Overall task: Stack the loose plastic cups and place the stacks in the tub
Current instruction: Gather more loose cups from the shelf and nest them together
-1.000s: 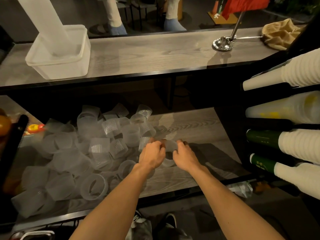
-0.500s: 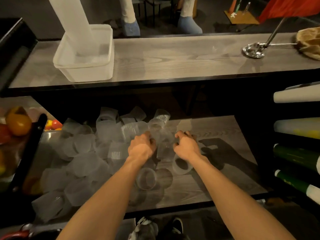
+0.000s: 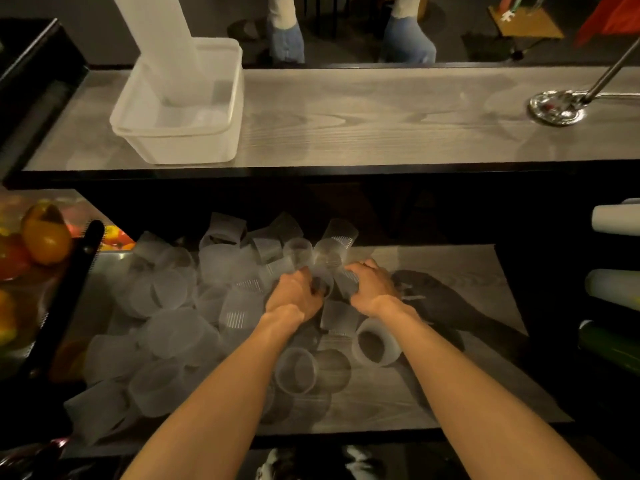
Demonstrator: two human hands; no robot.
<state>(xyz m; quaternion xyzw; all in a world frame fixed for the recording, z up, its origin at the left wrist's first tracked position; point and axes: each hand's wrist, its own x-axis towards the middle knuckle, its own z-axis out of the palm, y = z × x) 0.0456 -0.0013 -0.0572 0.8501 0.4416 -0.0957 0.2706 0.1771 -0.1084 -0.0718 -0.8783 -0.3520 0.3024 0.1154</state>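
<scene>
Far left of the left hand, round orange and yellow fruit (image 3: pixel 46 237) lay in shadow, smooth-skinned. Between the fruit and that hand spread the cups (image 3: pixel 173 306): a loose heap of frosted, translucent plastic, short and tapered, some with fine ribbing on their walls, most tipped on their sides on the grey wood-grain shelf (image 3: pixel 450 341).

The left hand (image 3: pixel 294 296) sat at the heap's right edge, palm down, its fingers curled round a cup whose dark mouth showed at the fingertips. The right hand (image 3: pixel 372 287) was just beside it, also palm down, its fingers curled over a ribbed cup (image 3: pixel 348 280). Blur hid exactly how the two held cups met. Below the right wrist a thicker-looking cup (image 3: pixel 375 344) lay on its side, mouth towards the camera, and another (image 3: pixel 296 370) lay beside the left forearm.

Well above and left of both hands, on the pale grained worktop (image 3: pixel 381 126), stood the tub (image 3: pixel 180 143), a rectangular, milky plastic box with rounded corners. A tall white stack (image 3: pixel 162 46) rose from it, leaning left.

Up and far right of the right hand, a shiny metal disc (image 3: pixel 556 109) with a slanted rod rested on the worktop. At the right edge, white and green tubes (image 3: pixel 614 220) lay horizontally in a dark rack.
</scene>
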